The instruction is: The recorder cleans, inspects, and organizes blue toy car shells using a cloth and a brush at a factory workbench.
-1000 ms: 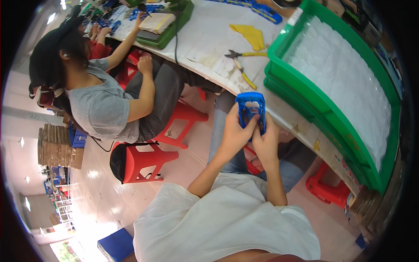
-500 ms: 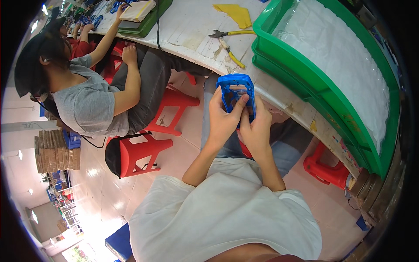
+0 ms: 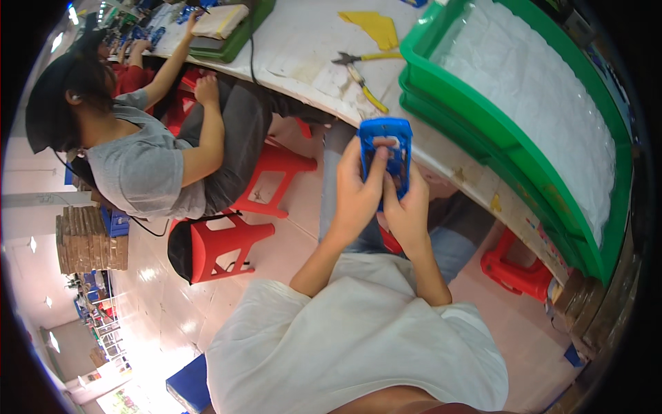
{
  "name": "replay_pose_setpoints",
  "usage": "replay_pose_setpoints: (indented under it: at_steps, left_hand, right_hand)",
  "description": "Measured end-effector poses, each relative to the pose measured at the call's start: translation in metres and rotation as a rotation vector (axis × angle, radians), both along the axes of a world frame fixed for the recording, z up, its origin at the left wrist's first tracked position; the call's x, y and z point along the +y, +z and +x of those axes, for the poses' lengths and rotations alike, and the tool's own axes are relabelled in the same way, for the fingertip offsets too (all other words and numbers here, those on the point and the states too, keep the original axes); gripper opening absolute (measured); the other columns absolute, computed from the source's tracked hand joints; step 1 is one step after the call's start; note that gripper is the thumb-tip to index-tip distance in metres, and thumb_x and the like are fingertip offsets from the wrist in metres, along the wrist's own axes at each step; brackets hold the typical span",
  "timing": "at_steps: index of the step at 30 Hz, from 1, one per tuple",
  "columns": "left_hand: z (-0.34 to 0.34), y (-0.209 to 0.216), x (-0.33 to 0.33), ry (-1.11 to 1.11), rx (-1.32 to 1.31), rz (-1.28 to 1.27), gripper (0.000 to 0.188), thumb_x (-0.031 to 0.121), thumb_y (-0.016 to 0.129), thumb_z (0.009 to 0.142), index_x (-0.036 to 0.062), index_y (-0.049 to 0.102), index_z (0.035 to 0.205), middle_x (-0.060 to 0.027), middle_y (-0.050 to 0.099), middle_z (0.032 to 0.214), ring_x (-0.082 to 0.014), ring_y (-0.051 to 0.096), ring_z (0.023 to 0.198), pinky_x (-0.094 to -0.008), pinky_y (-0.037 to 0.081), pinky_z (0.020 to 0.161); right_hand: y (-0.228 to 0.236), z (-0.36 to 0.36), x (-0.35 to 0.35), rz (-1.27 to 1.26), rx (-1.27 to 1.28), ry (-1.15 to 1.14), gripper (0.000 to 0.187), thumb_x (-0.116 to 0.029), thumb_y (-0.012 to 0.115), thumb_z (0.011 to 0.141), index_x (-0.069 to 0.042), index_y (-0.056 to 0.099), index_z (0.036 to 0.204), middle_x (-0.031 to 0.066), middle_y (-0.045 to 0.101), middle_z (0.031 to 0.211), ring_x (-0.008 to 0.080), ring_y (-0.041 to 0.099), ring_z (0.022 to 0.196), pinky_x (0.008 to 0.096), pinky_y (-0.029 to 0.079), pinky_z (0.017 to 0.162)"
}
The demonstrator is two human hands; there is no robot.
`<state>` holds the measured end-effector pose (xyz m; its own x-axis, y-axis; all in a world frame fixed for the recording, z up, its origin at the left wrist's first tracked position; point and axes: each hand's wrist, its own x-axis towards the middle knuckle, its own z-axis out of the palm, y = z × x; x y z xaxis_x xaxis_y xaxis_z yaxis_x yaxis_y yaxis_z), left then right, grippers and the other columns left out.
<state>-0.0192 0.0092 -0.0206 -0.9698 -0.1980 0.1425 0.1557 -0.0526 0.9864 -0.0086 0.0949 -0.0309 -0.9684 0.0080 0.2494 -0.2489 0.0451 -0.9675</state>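
A blue plastic housing [image 3: 385,127], hollow with openings through its face, is held over my lap just off the table's near edge. My left hand [image 3: 359,181] grips its left side, with the thumb pressed on the inside near the upper opening. Around the lower right side wraps my right hand [image 3: 409,203], its thumb resting on the lower part of the face. The fingers behind the housing are hidden. Beyond it on the table lie pliers [image 3: 363,77] with yellow handles, their jaws apart.
A green bin [image 3: 476,131] holding white plastic bags [image 3: 531,103] stands on the table [image 3: 303,52] at right. A yellow piece [image 3: 372,29] lies behind the pliers. At left a person in grey [image 3: 138,162] sits on a red stool [image 3: 272,172]. Another red stool [image 3: 224,245] stands nearer.
The blue housing has shifted slightly right and turned more upright, its face now more toward me. My left thumb has moved up its inside. Both hands keep their hold.
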Motion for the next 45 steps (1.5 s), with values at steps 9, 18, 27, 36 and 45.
replay_pose_setpoints:
  at_steps: [9, 18, 27, 36, 45]
  left_hand:
    - [0.009, -0.024, -0.006, 0.072, 0.0, -0.162, 0.01, 0.008, 0.052, 0.083, -0.0012, 0.052, 0.087, -0.0105, 0.052, 0.075, -0.0152, 0.05, 0.068, -0.0268, 0.041, 0.063]
    - [0.031, -0.102, -0.026, 0.083, -0.158, -0.513, 0.018, 0.015, 0.055, 0.082, -0.0025, 0.05, 0.081, -0.0151, 0.047, 0.071, -0.0267, 0.046, 0.063, -0.0343, 0.038, 0.059]
    - [0.044, -0.116, -0.043, 0.083, -0.295, -0.864, 0.022, 0.015, 0.056, 0.076, -0.0041, 0.052, 0.086, -0.0231, 0.049, 0.083, -0.0384, 0.05, 0.079, -0.0409, 0.041, 0.069]
    - [0.031, -0.111, -0.047, -0.018, -0.293, -0.973, 0.022, 0.014, 0.056, 0.071, -0.0053, 0.051, 0.08, -0.0243, 0.056, 0.079, -0.0399, 0.055, 0.078, -0.0443, 0.044, 0.069]
    - [0.044, -0.151, -0.053, 0.0, -0.409, -0.842, 0.023, 0.017, 0.05, 0.077, -0.0065, 0.05, 0.078, -0.029, 0.054, 0.079, -0.0432, 0.053, 0.075, -0.0459, 0.042, 0.066]
  right_hand:
    - [-0.014, 0.01, 0.001, 0.027, -0.075, 0.123, 0.025, -0.004, 0.046, 0.085, 0.001, 0.051, 0.109, 0.0142, 0.06, 0.095, 0.0189, 0.058, 0.089, 0.0289, 0.043, 0.076]
    - [-0.119, 0.02, -0.018, -0.066, -0.326, 0.086, 0.02, -0.01, 0.045, 0.087, 0.003, 0.055, 0.097, 0.0113, 0.062, 0.081, 0.0172, 0.058, 0.072, 0.0295, 0.045, 0.065]
    - [-0.185, 0.031, -0.035, -0.178, -0.547, 0.106, 0.019, -0.016, 0.048, 0.087, 0.001, 0.056, 0.089, 0.0075, 0.06, 0.079, 0.0142, 0.055, 0.071, 0.0292, 0.043, 0.066]
    - [-0.186, 0.033, -0.034, -0.241, -0.515, 0.081, 0.018, -0.015, 0.048, 0.086, 0.001, 0.055, 0.093, 0.0075, 0.059, 0.083, 0.0141, 0.053, 0.076, 0.0284, 0.042, 0.07]
    - [-0.19, 0.039, -0.039, -0.173, -0.449, 0.072, 0.018, -0.012, 0.05, 0.084, 0.001, 0.054, 0.097, 0.0106, 0.06, 0.087, 0.0176, 0.056, 0.079, 0.0301, 0.043, 0.072]
